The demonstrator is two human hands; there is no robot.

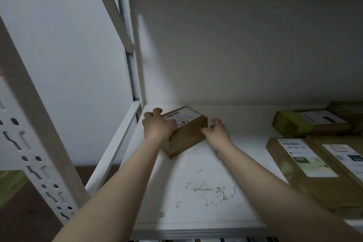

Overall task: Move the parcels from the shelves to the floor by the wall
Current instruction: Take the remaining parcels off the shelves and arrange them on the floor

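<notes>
A small brown cardboard parcel (186, 133) with a white label on top sits at the back left of the white shelf (196, 188). My left hand (157, 125) lies over its left top edge with fingers curled round the far corner. At the parcel's right side my right hand (217, 130) has its thumb against the side wall and its fingers curled close to it. The parcel rests on the shelf board.
Several more parcels lie on the right: a yellow-taped one (294, 125) at the back and flat brown boxes with labels (306, 171) in front. A perforated white upright (35, 143) stands at the left. A wall closes the shelf behind, and another shelf runs overhead.
</notes>
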